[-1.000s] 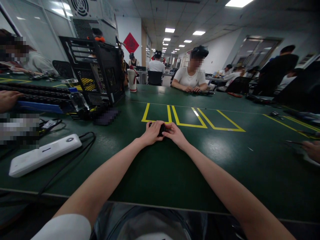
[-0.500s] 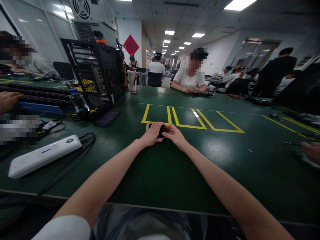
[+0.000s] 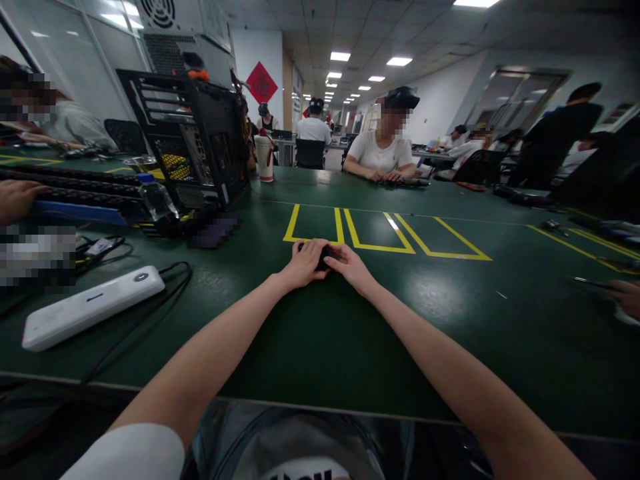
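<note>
Both my arms reach forward over the dark green table [image 3: 320, 347]. My left hand [image 3: 303, 263] and my right hand [image 3: 351, 265] meet at the near edge of a yellow taped box [image 3: 315, 227]. Together they close round a small black object [image 3: 324, 257], which shows only as a dark sliver between the fingers. My left hand's fingers curl over it from the left; my right hand's fingertips pinch it from the right. What the object is stays hidden.
A white power strip [image 3: 93, 307] with black cables lies at the left. Behind it stand an open black computer case [image 3: 193, 143], a plastic bottle [image 3: 156, 199] and a white cup [image 3: 265, 160]. A person in white [image 3: 383, 157] sits opposite; other people's hands show at both edges.
My hands stay together on the small black object, with only slight finger shifts. The view has tilted a little.
</note>
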A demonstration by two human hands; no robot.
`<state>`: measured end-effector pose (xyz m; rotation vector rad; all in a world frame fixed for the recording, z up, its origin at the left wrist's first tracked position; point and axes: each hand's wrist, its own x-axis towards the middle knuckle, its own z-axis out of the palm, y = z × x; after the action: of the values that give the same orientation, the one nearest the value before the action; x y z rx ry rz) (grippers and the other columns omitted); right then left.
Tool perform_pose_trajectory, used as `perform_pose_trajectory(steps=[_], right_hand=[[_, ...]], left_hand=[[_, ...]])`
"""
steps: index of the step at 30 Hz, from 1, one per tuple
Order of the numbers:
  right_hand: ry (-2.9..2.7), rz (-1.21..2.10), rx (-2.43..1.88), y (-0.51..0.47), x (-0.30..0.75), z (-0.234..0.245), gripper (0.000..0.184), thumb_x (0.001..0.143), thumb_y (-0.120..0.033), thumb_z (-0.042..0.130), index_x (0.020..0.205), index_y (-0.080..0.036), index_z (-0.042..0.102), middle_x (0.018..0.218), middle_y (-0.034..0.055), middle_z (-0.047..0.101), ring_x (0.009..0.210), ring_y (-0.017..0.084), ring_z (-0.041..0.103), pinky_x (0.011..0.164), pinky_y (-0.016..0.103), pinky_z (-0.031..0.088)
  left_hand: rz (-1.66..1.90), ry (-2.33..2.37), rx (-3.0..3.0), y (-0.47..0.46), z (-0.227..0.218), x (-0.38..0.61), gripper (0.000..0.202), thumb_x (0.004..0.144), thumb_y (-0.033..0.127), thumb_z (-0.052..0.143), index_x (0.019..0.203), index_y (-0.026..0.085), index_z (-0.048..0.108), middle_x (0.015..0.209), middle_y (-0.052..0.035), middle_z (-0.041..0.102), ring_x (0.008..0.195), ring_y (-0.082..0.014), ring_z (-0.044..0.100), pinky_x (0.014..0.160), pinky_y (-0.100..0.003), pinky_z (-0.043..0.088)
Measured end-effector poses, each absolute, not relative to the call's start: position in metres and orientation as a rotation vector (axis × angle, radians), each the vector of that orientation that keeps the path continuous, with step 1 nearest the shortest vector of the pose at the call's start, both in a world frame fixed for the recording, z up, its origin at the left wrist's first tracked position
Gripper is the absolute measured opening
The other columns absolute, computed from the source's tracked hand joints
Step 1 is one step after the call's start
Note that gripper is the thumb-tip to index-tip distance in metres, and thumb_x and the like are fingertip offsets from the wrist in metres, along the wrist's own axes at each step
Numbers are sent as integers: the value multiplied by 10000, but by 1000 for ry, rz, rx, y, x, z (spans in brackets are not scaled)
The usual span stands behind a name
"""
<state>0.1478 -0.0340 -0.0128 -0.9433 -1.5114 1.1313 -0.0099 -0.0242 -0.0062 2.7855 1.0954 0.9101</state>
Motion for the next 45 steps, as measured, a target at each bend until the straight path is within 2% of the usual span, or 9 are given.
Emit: perform_pose_trajectory(steps=[8, 18, 22, 26, 33, 41, 45], right_hand=[[-1491, 1163, -932, -37, 148, -11, 348, 631, -263, 659, 939, -209, 507, 927, 27, 565, 932, 163, 538, 863, 378, 426], [-1459, 1156, -940, -35, 146, -15, 373, 632, -261, 656, 954, -209, 475, 963, 40, 555, 953, 176, 535, 880, 394, 414], [-1410, 1161, -990, -35, 145, -14, 435, 594, -263, 683, 951, -202, 442, 947, 44, 539, 913, 179, 540, 844, 395, 427], [-1438, 1151, -981, -35, 145, -12, 409, 588, -260, 684, 922, -194, 458, 897, 36, 528, 869, 178, 536, 800, 389, 440], [-1500, 1153, -981, -35, 148, -10, 348, 603, -273, 671, 904, -194, 513, 918, 44, 556, 902, 191, 525, 799, 395, 439], [-1504, 1278, -878, -35, 155, -11, 403, 571, -189, 697, 917, -229, 494, 897, -1, 578, 894, 158, 550, 858, 380, 419], [-1467, 1246, -912, -36, 153, -11, 284, 663, -274, 633, 910, -231, 501, 887, 3, 572, 870, 145, 552, 834, 371, 431]], left_hand=[[903, 1105, 2777, -27, -5, -10, 533, 698, 241, 542, 1168, 199, 295, 1160, -97, 442, 1118, -254, 398, 948, -449, 195], [896, 1107, 2775, -22, -11, -9, 565, 699, 254, 556, 1192, 199, 286, 1199, -103, 423, 1134, -260, 379, 951, -438, 187], [879, 1086, 2791, -24, -8, -9, 591, 720, 258, 540, 1240, 240, 261, 1225, -87, 401, 1145, -262, 365, 954, -433, 177], [870, 1070, 2802, -27, -6, -9, 543, 744, 278, 520, 1236, 288, 291, 1210, -60, 405, 1130, -248, 379, 957, -422, 169], [906, 1099, 2769, -25, -10, -9, 663, 730, 272, 536, 1289, 238, 180, 1243, -87, 389, 1154, -257, 355, 965, -432, 160], [899, 1108, 2791, -24, -11, -10, 570, 710, 243, 553, 1205, 206, 270, 1229, -94, 409, 1146, -246, 370, 967, -427, 172], [924, 1115, 2796, -23, -11, -10, 544, 715, 269, 555, 1184, 206, 287, 1217, -90, 419, 1139, -242, 378, 964, -424, 174]])
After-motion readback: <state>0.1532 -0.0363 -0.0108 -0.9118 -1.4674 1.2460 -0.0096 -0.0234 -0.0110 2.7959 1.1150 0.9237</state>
